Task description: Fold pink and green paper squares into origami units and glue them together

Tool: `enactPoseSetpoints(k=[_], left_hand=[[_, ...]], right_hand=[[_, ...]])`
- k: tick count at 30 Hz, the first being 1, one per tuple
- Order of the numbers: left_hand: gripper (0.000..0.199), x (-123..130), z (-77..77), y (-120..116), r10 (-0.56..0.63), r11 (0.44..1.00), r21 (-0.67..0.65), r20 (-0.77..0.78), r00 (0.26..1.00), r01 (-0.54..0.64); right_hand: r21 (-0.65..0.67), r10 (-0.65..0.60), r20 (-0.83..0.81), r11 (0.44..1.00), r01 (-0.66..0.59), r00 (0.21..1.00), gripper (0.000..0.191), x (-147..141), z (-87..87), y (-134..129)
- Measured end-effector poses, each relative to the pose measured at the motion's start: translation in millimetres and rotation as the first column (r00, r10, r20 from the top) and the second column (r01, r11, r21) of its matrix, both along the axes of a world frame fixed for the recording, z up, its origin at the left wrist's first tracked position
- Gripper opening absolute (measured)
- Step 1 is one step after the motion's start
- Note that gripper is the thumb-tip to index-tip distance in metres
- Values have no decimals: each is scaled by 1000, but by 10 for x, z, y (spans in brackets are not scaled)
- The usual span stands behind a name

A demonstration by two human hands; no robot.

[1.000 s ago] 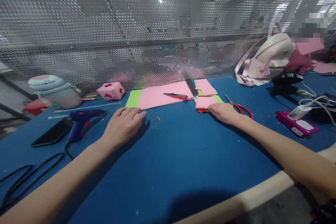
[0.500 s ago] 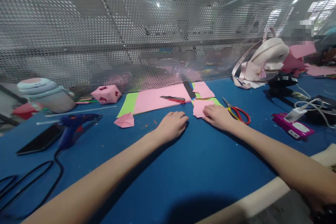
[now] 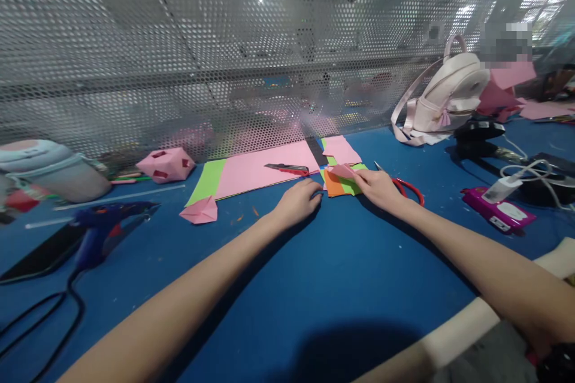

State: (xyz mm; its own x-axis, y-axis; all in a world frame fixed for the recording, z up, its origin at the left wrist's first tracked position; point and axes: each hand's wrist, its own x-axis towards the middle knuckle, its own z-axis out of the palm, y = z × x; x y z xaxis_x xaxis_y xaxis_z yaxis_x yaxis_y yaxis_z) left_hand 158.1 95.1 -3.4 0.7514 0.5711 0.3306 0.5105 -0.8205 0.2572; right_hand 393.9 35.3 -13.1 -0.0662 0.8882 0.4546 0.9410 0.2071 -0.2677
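My right hand [image 3: 378,188] pinches pink paper pieces [image 3: 344,171], lifted above a stack of orange and green squares [image 3: 340,184]. My left hand [image 3: 300,201] rests on the blue table left of that stack, its fingers curled; whether anything is under them is hidden. A red cutter [image 3: 287,169] lies on the long pink sheet [image 3: 265,164] behind my left hand. Scissors with red handles [image 3: 412,190] lie partly hidden behind my right hand. A small folded pink piece [image 3: 200,210] sits to the left. More pink paper [image 3: 342,149] lies behind the stack.
On the left are a blue glue gun [image 3: 96,221], a black phone [image 3: 42,254], a jar [image 3: 67,170] and a pink paper solid [image 3: 166,165]. At the right stand a white backpack [image 3: 451,93] and a purple power strip [image 3: 498,211]. A perforated metal screen [image 3: 202,66] rises behind.
My right hand has lifted pink pieces off the small stack, exposing orange and green paper. My left hand stays near its place on the table. The view has shifted slightly.
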Motion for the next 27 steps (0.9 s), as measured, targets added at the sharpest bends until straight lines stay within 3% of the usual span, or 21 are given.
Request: enactPoseSetpoints(k=[12, 21, 27], left_hand=[[25, 566, 6, -134, -14, 995, 95, -2, 1000, 14], [32, 683, -14, -225, 22, 980, 198, -119, 993, 2], [34, 748, -47, -215, 18, 964, 262, -192, 981, 34]], right_hand=[[5, -10, -240, 1000, 11, 971, 35, 3, 117, -37], [77, 34, -282, 997, -13, 959, 29, -11, 129, -87], [172, 16, -313, 984, 40, 950, 30, 61, 221, -122]])
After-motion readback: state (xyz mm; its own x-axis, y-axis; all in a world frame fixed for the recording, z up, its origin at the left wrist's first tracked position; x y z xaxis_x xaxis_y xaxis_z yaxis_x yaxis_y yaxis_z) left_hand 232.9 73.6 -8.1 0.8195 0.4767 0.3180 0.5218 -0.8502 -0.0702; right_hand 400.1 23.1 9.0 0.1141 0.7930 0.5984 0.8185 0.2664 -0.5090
